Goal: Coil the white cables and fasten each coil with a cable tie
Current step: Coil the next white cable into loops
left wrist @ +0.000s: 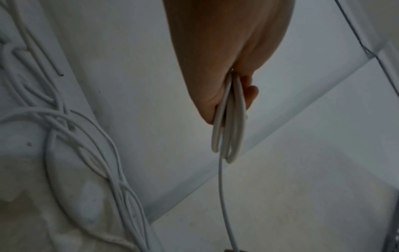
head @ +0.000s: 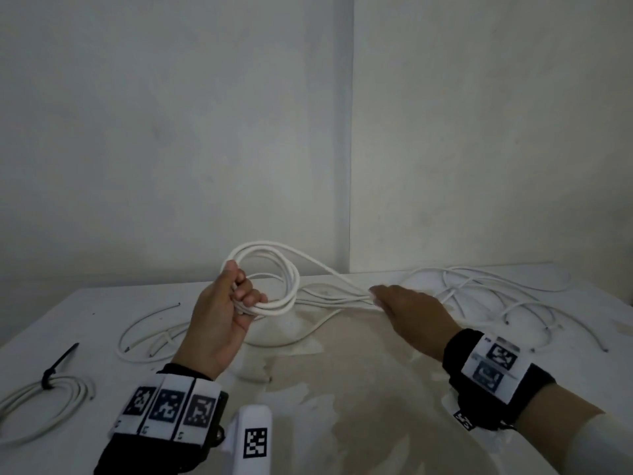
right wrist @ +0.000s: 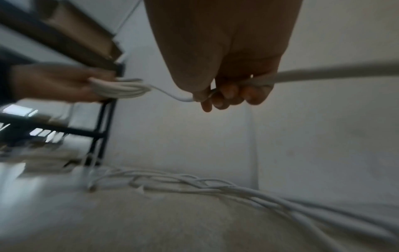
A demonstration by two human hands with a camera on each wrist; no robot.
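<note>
left hand grips upright coil | right hand pinches its tail, running left-right

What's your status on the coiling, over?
Left hand grips the half-wound coil. Right hand curled round its feed strand. Loose cables tangled right. One tied coil done.

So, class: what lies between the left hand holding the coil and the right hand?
One taut strand of white cable runs from the coil in the left hand to the right hand, seen in head and right wrist views.
</note>
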